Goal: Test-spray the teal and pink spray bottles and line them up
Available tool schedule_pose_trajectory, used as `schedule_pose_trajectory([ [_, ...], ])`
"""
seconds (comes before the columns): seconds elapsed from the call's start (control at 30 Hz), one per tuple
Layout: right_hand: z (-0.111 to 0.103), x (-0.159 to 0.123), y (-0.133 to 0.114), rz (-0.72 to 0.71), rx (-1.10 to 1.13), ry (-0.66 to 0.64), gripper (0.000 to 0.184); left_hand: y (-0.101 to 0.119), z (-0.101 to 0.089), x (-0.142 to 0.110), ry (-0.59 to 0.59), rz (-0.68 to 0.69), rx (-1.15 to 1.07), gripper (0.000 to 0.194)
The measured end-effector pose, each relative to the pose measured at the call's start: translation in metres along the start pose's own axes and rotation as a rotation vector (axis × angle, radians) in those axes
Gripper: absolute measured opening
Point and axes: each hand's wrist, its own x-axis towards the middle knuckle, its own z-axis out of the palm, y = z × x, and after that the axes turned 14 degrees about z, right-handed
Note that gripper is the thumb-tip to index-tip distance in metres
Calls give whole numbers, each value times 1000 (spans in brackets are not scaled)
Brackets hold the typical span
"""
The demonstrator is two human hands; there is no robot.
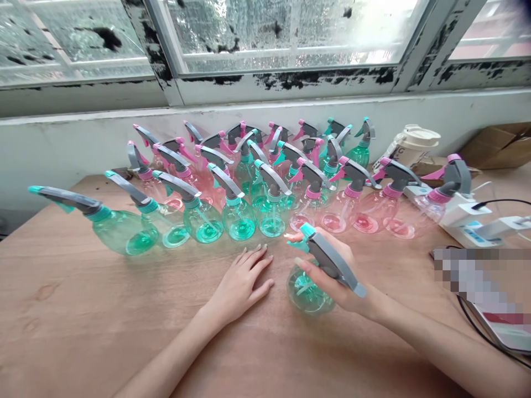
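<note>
My right hand [336,276] is wrapped round the neck of a green spray bottle [309,298] with a grey and teal trigger head. The bottle is right of centre, close to me, its nozzle pointing away and to the left. Whether its base touches the table cannot be made out. To the left, my left hand [244,282] lies flat on the wooden table [124,320], fingers stretched out and holding nothing. Just beyond my fingertips stands a front row of clear spray bottles, with a green bottle [239,218] nearest the left hand and a pink bottle [334,213] farther right.
More pink and green spray bottles crowd behind the front row, up to the white wall [62,149] under the windows. A lidded cup [410,143] and a cardboard box [498,146] stand at the back right. Nearer are a white power strip [467,226], cables and a partly blurred device [506,329].
</note>
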Motion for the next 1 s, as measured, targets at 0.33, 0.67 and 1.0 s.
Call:
schedule_pose_trajectory([
  [0.33,0,-1,3,2,-39,27,30,2,-2,1,-11,-6,-5,43],
  [0.67,17,2,1,-46,-17,100,27,7,-8,1,-1,-28,-121,47],
  [1.0,101,37,-29,-142,51,67,24,26,-54,-71,161,-274,-452,82],
])
